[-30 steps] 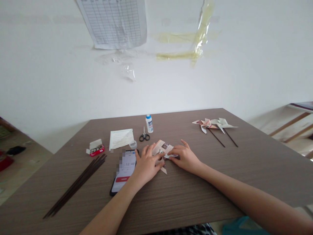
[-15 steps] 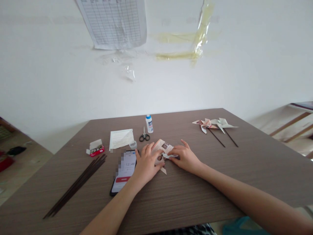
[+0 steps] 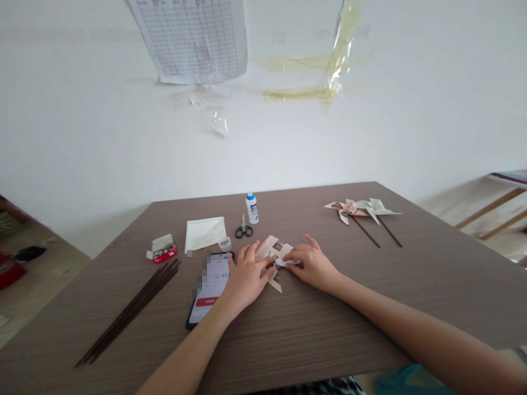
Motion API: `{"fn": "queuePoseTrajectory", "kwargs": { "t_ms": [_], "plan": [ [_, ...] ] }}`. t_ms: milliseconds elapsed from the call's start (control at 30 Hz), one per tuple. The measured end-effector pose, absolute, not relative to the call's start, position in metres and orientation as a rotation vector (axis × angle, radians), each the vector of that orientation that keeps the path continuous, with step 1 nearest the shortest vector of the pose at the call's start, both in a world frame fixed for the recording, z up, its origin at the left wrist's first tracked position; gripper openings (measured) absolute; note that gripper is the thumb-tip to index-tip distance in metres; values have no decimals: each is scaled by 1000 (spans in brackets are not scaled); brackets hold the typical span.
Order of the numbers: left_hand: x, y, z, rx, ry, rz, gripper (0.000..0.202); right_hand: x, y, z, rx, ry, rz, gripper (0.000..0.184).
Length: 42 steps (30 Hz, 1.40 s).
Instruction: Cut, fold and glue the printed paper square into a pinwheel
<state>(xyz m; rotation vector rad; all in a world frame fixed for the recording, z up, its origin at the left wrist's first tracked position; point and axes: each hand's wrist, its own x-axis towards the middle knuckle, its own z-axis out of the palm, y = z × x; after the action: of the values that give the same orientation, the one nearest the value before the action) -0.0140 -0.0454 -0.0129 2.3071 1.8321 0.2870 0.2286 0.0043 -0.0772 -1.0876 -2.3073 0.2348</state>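
Note:
A printed paper pinwheel (image 3: 275, 247), partly folded, lies flat on the table between both hands. My left hand (image 3: 247, 274) grips its left side, thumb and index finger meeting near the centre. My right hand (image 3: 308, 262) pinches a folded flap at the right of the centre, its little finger raised. The fingers cover much of the paper's middle. Just left of my left hand lies a phone (image 3: 209, 288) with a timer on its screen, partly under my forearm. Beyond the hands are black-handled scissors (image 3: 244, 230) and a white bottle with a blue cap (image 3: 252, 209).
Two finished-looking pinwheels on dark sticks (image 3: 348, 210) lie at the back right. A bundle of dark sticks (image 3: 132, 312), a red box of small metal pieces (image 3: 163, 251), a stack of paper sheets (image 3: 205, 233) and a small clear cup (image 3: 224, 243) are at the left.
My left thumb and index finger have closed inward over the pinwheel's centre, where a round gap between them showed before. My right hand stays almost still.

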Motion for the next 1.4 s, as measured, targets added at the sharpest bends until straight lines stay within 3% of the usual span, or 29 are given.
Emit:
{"fn": "queuePoseTrajectory", "kwargs": {
  "t_ms": [300, 767, 1067, 1400],
  "plan": [
    [-15, -45, -16, 2332, 1852, 347, 48, 227, 3, -78, -1087, -2304, 191, 17],
    [-14, -45, -9, 2312, 1830, 257, 33, 228, 4, -76, -1082, -2314, 230, 16],
    [-14, -43, -6, 2297, 1820, 146, 41, 228, 2, -74, -1112, -2309, 262, 17],
    [-14, -43, -5, 2285, 1834, 131, 32, 228, 2, -71, -1122, -2328, 283, 18]
  ]
}}
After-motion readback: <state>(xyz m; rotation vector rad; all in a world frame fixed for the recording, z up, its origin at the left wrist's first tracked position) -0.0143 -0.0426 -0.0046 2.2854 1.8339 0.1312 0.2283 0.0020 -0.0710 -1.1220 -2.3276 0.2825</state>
